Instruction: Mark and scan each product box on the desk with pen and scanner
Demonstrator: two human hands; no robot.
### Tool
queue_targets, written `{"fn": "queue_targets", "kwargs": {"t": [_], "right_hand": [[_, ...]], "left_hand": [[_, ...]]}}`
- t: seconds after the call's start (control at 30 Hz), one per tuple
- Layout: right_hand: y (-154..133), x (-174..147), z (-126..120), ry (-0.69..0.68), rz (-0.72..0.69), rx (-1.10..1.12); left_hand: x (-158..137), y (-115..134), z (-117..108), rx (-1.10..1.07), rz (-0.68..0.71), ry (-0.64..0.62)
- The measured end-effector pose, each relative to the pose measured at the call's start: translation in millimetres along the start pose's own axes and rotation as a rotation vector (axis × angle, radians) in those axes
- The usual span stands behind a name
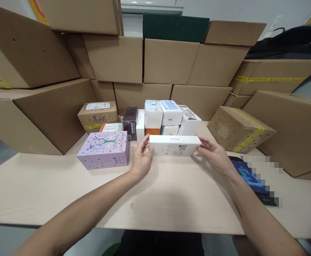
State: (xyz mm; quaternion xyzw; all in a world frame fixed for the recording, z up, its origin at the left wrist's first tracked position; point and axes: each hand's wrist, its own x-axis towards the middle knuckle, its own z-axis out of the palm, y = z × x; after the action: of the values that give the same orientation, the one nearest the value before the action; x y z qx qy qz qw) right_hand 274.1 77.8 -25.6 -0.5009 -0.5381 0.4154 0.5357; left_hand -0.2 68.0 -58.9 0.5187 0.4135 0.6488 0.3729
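Observation:
A long white box point(173, 145) with small print on its front is held at its two ends, near the middle of the table. My left hand point(142, 156) grips its left end, thumb on the front and fingers behind. At the right end, my right hand point(213, 153) closes on it in the same way. A purple tea box point(103, 151) lies left of my left hand. Just behind the white box stand tissue packs point(153, 113), a dark brown box point(130, 122), a narrow white box point(140, 124) and another white box point(190, 122) with lettering.
Large cardboard boxes point(171, 62) are stacked as a wall along the back and both sides. Small taped cartons stand at left point(98, 115) and right point(240, 129). A dark tablet-like device point(248, 177) with a lit screen lies by my right forearm on the pale table point(155, 199).

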Motion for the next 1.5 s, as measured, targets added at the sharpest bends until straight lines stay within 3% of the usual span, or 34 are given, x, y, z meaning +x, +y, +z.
{"fn": "queue_targets", "kwargs": {"t": [0.2,0.6,0.77,1.0,1.13,1.5], "right_hand": [[-2.7,-0.6,0.5,0.006,-0.014,-0.020],[-1.5,-1.5,-2.3,0.031,-0.003,-0.005],[1.8,-0.7,-2.2,0.029,0.075,-0.034],[3.4,-1.5,-4.2,0.052,0.126,-0.281],[7.4,-1.8,-4.5,-0.004,0.145,-0.352],[11.1,-0.4,-7.3,0.035,0.065,-0.521]], "left_hand": [[-0.7,4.3,-2.3,0.191,-0.043,0.077],[-3.0,-0.2,-0.2,0.043,-0.017,-0.014],[-2.3,-5.0,0.0,-0.038,-0.056,-0.034],[-3.7,-13.4,3.7,-0.143,-0.158,-0.077],[-3.2,-16.5,7.6,-0.113,-0.120,-0.084],[0.7,-27.9,7.5,-0.080,-0.105,-0.128]]}}
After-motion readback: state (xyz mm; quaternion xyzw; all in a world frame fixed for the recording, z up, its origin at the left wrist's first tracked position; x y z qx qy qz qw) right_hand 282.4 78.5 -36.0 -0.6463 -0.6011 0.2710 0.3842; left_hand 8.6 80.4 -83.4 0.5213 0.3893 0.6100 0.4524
